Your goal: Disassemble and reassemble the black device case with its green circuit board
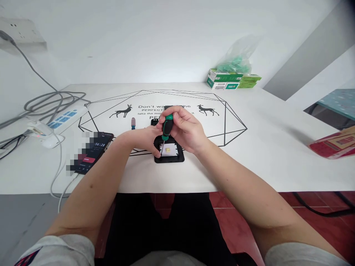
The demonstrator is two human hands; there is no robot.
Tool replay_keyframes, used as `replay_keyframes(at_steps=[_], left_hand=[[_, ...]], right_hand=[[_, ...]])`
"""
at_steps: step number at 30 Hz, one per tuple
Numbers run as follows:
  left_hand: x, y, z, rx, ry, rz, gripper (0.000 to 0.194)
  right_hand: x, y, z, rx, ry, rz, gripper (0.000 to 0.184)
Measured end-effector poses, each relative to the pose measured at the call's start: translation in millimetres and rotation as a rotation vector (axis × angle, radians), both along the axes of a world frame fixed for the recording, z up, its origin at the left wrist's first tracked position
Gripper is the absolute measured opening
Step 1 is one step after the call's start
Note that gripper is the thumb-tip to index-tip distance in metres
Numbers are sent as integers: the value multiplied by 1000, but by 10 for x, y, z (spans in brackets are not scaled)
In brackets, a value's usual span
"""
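Note:
A small black device [169,154] with an opened, light-coloured inside lies on the white table [249,155] in front of me. My right hand [185,127] is closed round a green-handled screwdriver [166,126], held upright with its tip down on the device's left part. My left hand [148,139] rests at the device's left edge, its fingers curled against the frame and steadying it. Another small tool with a grey handle [133,123] lies on the table just behind my left hand.
A phone [93,152] showing a timer lies left of the device, with a white cable running off the table edge. A power strip [62,120] and grey cables sit far left. Green boxes and a plastic bag [232,78] stand at the back right. A red box [334,143] lies far right.

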State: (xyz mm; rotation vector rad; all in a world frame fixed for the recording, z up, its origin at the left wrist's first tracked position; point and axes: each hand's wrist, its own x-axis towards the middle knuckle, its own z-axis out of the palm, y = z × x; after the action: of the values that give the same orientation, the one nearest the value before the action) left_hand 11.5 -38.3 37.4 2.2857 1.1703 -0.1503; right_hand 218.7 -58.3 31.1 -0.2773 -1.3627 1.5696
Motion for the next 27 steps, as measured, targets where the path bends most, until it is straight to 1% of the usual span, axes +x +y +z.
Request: replay_keyframes(at_steps=[2,4,6,9,12,14,17,19,23,25,27], left_hand=[[4,-5,9,17,24,23,101],[13,-20,33,26,35,36,96],[23,-32,55,15,44,41,91],[31,-31,58,-10,75,45,90],[30,-29,42,1,71,40,92],[30,-38,42,20,55,51,91],[35,-55,63,15,63,61,85],[38,-60,78,5,75,58,88],[29,-49,71,10,55,53,93],[19,-35,53,7,52,53,95],[11,-24,37,10,60,47,93]], right_hand=[[-15,-7,-3,10,2,-30,41],[-23,7,-14,55,-13,-96,42],[-15,26,-23,85,-42,-133,41],[4,29,-22,44,-59,-90,38],[-3,10,-12,5,-41,-47,42],[-15,8,-8,39,-40,-96,44],[-15,24,-3,110,-38,-206,38],[-2,28,4,84,-43,-193,35],[-3,1,9,-24,-55,-87,44],[-24,-6,-2,-11,-55,-97,45],[-40,5,-22,36,-49,-151,45]])
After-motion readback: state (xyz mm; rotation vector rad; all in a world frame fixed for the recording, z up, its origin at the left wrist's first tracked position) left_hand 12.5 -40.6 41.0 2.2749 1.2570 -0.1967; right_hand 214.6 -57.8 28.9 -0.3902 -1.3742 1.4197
